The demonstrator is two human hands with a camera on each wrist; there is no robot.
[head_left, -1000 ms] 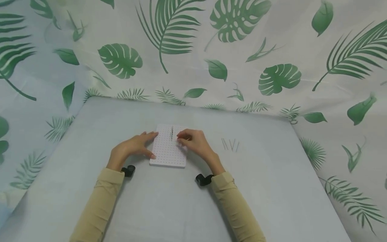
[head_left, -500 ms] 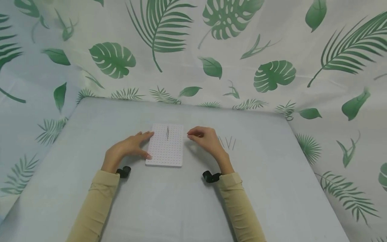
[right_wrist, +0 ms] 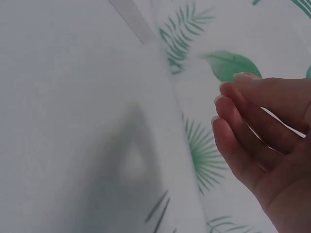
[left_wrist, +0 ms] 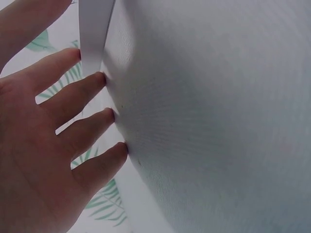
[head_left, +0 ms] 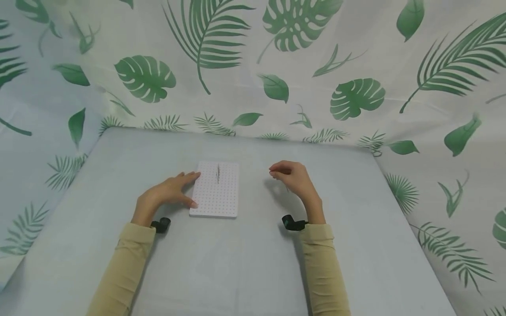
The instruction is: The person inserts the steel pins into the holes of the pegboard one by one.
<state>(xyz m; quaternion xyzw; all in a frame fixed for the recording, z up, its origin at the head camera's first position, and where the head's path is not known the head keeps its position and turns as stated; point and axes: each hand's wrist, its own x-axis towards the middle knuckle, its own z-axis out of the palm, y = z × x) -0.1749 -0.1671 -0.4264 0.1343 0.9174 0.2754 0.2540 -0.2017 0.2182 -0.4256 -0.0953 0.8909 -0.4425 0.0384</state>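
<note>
Board sits between our hands: left hand has fingers spread, thumb and index touching its left edge; right hand hovers well apart to its right, fingertips bunched close, can't tell if we're pinching anything. Board's a flat white rectangle with a dotted grid, thin dark pins in a line on its far half; loose pins lie on the smooth pale table below our right hand, whose fingers curl leftward.

White leaf-printed backdrop, pale grey table
</note>
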